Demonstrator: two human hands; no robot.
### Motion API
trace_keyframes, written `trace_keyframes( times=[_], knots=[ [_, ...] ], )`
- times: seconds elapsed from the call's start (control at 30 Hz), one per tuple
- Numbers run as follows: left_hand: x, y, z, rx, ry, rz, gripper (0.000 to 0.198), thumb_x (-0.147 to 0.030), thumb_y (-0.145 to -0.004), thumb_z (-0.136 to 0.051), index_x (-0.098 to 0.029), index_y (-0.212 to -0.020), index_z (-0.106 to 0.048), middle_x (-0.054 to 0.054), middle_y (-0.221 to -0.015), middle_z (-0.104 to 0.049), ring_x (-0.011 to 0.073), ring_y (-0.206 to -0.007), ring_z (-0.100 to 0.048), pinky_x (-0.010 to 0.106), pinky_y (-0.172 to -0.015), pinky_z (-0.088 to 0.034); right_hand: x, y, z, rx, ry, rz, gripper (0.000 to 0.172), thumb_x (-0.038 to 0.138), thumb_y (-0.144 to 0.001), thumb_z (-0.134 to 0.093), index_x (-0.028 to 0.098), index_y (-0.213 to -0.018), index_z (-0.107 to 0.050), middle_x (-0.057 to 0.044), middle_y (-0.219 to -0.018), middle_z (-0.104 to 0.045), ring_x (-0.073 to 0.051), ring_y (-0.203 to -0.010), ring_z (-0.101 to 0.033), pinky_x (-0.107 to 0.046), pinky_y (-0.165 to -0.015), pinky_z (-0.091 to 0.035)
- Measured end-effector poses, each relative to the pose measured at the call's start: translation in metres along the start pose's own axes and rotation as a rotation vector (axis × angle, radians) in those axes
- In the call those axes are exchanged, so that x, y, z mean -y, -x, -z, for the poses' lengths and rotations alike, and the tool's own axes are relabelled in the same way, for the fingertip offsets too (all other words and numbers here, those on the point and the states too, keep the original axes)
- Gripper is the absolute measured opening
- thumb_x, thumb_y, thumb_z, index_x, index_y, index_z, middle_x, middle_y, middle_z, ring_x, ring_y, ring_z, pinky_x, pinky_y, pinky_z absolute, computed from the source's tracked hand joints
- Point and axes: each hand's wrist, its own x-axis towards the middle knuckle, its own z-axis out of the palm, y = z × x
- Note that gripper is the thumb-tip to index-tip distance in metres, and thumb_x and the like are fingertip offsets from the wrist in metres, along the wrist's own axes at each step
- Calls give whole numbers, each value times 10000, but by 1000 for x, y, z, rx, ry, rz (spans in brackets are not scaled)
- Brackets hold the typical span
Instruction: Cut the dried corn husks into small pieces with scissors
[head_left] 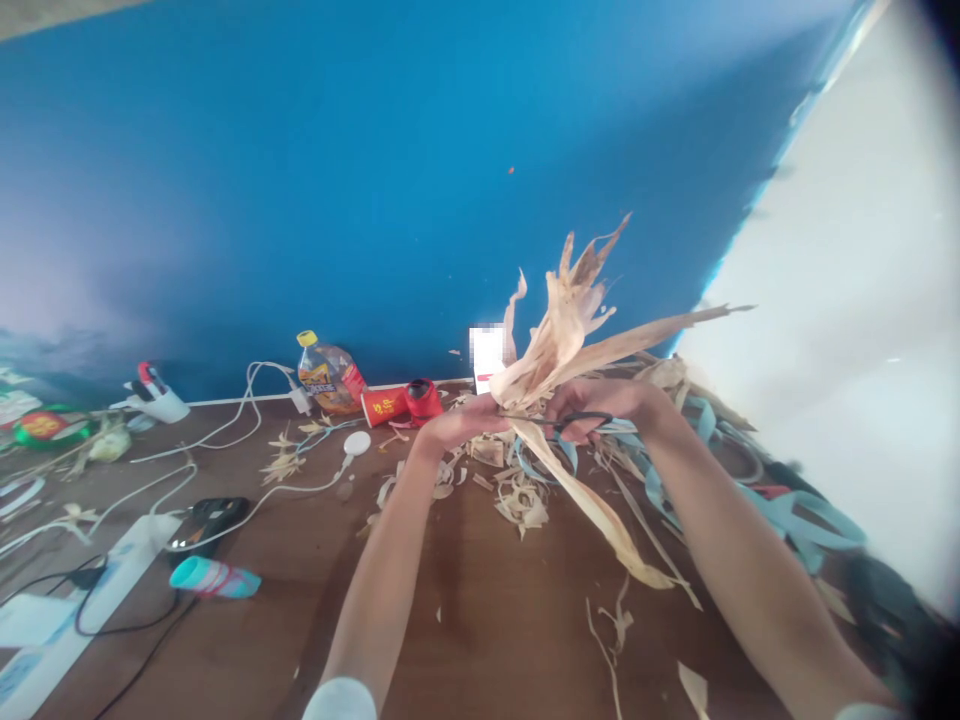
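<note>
My left hand (459, 425) is closed round the base of a bunch of dry corn husks (570, 325) that fan upward against the blue wall. My right hand (592, 405) grips black-handled scissors (581, 420), held right at the husk bunch. One long husk strip (600, 510) hangs down from my hands onto the brown table (465, 620). Small husk trimmings (521, 500) lie just below my hands.
At the wall stand a plastic bottle (330, 375), a red cup (384, 405) and a red tape roll (424, 398). White cables (225, 425), a power strip (112, 570), a black device (210, 518) and a teal tube (214, 578) lie left. Light blue strips (795, 510) pile up right.
</note>
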Motion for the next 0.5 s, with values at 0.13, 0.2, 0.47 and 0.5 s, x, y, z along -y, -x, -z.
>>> trace_keyframes(
  times=[0.13, 0.2, 0.47, 0.5],
  knots=[
    [1, 1, 3, -17, 5, 10, 533, -349, -721, -679, -178, -1221, -609, 98, -1162, -651, 311, -1206, -522, 437, -1037, -359, 5, 0, -3, -12, 36, -4, 409, 414, -745, -692, 98, -1001, -644, 4, -622, -609, -73, -472, -512, -176, -435, -411],
    [4, 2, 6, -33, 19, 9, 529, -353, -716, -676, -194, -1216, -612, 80, -1155, -654, 296, -1213, -516, 427, -1037, -359, 12, 0, -7, -22, 84, 41, 379, 433, -738, -690, 103, -923, -659, 3, -589, -586, -80, -472, -489, -195, -439, -398],
    [23, -3, 15, -206, 101, -24, 395, -408, -767, -639, -198, -1098, -681, 102, -1085, -668, 260, -1038, -587, 410, -896, -440, 19, -1, -15, -188, 170, 31, 387, 490, -739, -668, 126, -870, -664, 48, -527, -450, -61, -454, -361, -212, -433, -283],
    [23, -4, 15, -219, 99, -25, 397, -410, -777, -631, -199, -1111, -678, 102, -1082, -665, 253, -1020, -588, 399, -875, -446, 18, -2, -15, -195, 163, 8, 395, 487, -729, -678, 132, -901, -662, 47, -544, -461, -61, -461, -368, -213, -444, -296]
  ],
)
